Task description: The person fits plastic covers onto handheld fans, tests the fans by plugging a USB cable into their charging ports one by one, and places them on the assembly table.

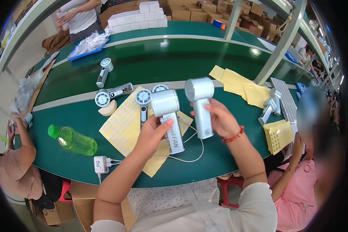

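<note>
My left hand (154,133) is wrapped round the handle of a light blue handheld fan (165,103), with lettering along its handle. Beside it on the right, my right hand (221,120) holds a second light blue fan (199,89) upright by its handle. Both are raised over the green table (69,162). Behind the left fan, a fan with a round grille (143,97) lies on a yellow sticker sheet (121,123), and another fan head (159,88) shows partly. A white cable (202,149) curves below the two held fans.
A green bottle (75,141) and a white charger (101,165) stand at left. More fans (103,97) lie behind them. Yellow sheets (236,83) and fans (267,110) are at right. Metal posts (284,44) rise at the back right. Co-workers (297,181) sit on both sides.
</note>
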`<act>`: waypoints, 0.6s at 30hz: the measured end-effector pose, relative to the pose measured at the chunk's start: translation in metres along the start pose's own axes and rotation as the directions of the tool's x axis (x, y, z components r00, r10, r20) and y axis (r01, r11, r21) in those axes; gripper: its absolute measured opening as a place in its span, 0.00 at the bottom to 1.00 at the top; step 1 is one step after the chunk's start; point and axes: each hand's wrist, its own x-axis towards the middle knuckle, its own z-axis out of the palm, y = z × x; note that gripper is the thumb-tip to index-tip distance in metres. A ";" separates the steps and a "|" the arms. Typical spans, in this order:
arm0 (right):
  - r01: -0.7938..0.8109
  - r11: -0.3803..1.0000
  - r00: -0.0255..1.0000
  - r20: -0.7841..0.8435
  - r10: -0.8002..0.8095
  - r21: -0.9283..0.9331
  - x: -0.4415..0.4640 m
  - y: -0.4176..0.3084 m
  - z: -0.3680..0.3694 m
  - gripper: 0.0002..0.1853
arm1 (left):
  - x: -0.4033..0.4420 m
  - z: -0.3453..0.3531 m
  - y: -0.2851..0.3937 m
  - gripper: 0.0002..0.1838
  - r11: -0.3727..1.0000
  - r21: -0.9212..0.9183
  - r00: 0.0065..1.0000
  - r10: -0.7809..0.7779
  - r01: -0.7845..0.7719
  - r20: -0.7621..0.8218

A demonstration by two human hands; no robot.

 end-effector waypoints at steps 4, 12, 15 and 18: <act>0.004 0.996 1.000 -0.003 -0.004 -0.090 -0.011 0.009 0.008 0.29 | 0.003 0.000 -0.005 0.24 1.000 -0.027 1.000 0.013 -0.012 0.029; 0.039 0.980 0.999 0.028 -0.034 -0.196 -0.017 0.015 0.004 0.25 | 0.005 -0.005 -0.009 0.26 0.996 0.022 0.989 0.080 -0.083 0.124; 0.046 0.971 0.999 0.027 -0.041 -0.233 -0.019 0.014 0.004 0.26 | 0.006 -0.009 -0.009 0.24 0.995 0.052 0.987 0.071 -0.079 0.141; 0.095 0.958 0.995 0.019 -0.093 -0.272 -0.020 0.014 0.005 0.27 | 0.008 -0.014 -0.005 0.22 0.993 0.111 0.988 0.024 -0.041 0.152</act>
